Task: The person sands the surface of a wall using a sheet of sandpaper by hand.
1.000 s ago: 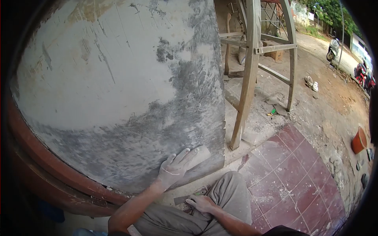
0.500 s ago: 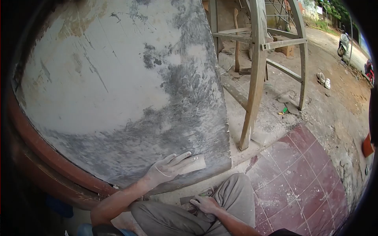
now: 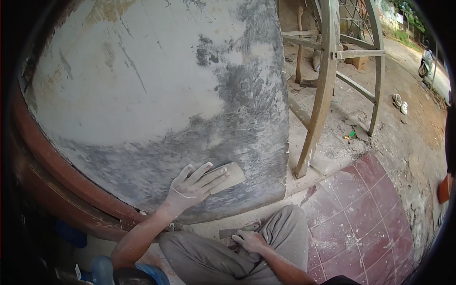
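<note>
My left hand [image 3: 192, 187] lies against the lower part of the grey and white wall [image 3: 156, 95]. Its fingers are spread over a pale flat block [image 3: 228, 178], which is pressed between them and the wall. Low in the view, my right hand [image 3: 249, 241] is beside my bent knee, with its fingers curled at the edge of a flat grey tool [image 3: 230, 233]. Part of that tool is hidden by the hand.
A wooden trestle [image 3: 316, 118] stands right of the wall. Red dusty tiles [image 3: 356, 213] cover the floor at the right. Further off are white shoes [image 3: 400, 104], an orange bucket [image 3: 444, 189] and a parked scooter [image 3: 425, 64]. A red-brown ledge [image 3: 71, 173] curves along the lower left.
My left hand and the pale block have moved left along the wall, then up, with the block tilting. My right hand stays low by the knee. The view has shifted somewhat.
</note>
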Demonstrator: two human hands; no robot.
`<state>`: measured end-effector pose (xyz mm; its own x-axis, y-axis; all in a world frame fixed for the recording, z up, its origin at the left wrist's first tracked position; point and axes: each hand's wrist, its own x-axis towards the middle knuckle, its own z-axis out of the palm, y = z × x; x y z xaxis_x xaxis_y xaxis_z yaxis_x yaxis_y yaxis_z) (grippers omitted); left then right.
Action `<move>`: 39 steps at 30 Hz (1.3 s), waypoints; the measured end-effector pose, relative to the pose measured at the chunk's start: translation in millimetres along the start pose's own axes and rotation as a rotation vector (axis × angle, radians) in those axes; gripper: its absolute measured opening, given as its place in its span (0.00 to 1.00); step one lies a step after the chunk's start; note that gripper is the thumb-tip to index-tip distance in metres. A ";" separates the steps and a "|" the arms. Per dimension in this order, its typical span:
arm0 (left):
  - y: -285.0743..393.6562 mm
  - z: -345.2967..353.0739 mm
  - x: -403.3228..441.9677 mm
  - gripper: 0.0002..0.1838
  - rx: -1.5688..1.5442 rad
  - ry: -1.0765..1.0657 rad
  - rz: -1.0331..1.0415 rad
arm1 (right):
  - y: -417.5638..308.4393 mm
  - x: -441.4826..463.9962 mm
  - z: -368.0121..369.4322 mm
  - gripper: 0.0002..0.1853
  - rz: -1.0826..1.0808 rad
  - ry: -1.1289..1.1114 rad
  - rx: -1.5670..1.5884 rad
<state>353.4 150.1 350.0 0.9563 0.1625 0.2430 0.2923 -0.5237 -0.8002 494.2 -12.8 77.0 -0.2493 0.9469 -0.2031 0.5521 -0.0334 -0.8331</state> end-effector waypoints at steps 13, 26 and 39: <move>-44.8 -8.2 -8.7 0.39 0.061 0.407 -0.694 | -11.5 3.9 -0.2 0.24 0.060 -0.006 -0.044; -64.1 -22.7 -39.9 0.53 -0.134 0.629 -1.225 | 6.0 6.7 17.0 0.25 0.038 0.023 -0.096; 27.7 43.7 -18.6 0.43 0.050 0.384 -0.789 | -4.3 -2.6 1.0 0.21 -0.010 0.197 0.074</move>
<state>343.6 169.1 299.4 0.4132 0.1646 0.8956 0.8765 -0.3386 -0.3422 491.7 -15.5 80.6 -0.0896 0.9913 -0.0963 0.4886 -0.0405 -0.8715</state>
